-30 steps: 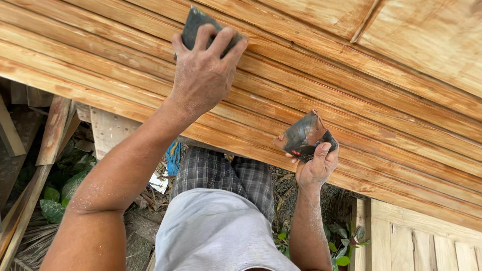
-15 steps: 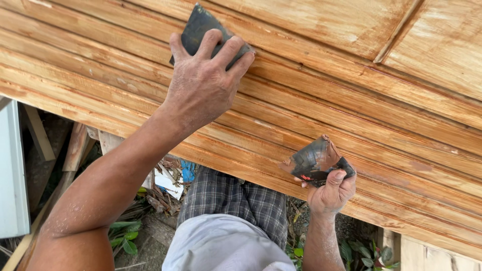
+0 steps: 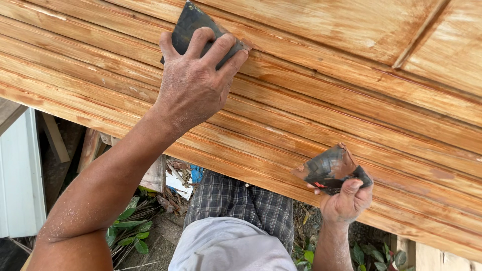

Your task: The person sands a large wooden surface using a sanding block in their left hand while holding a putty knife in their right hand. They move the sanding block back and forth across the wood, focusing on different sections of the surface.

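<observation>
A large wooden panel [image 3: 311,115] with long moulded grooves and an orange-brown finish fills the view. My left hand [image 3: 193,85] presses a dark flat sheet [image 3: 188,22] against an upper groove, fingers spread over it. My right hand [image 3: 346,200] is at the panel's lower edge and grips a small dark flat piece [image 3: 329,168] smeared with reddish-brown paste, held just off the wood. Both forearms are dusted with fine powder.
Below the panel I see my checked shorts [image 3: 241,200] and grey shirt [image 3: 231,248]. Green plants [image 3: 128,233], wood scraps [image 3: 93,148] and litter lie on the ground. A white board [image 3: 20,175] stands at the left.
The view has shifted and drawn closer. My left hand stays pressed on the dark sheet. My right hand with the smeared piece sits a little further right and lower along the edge.
</observation>
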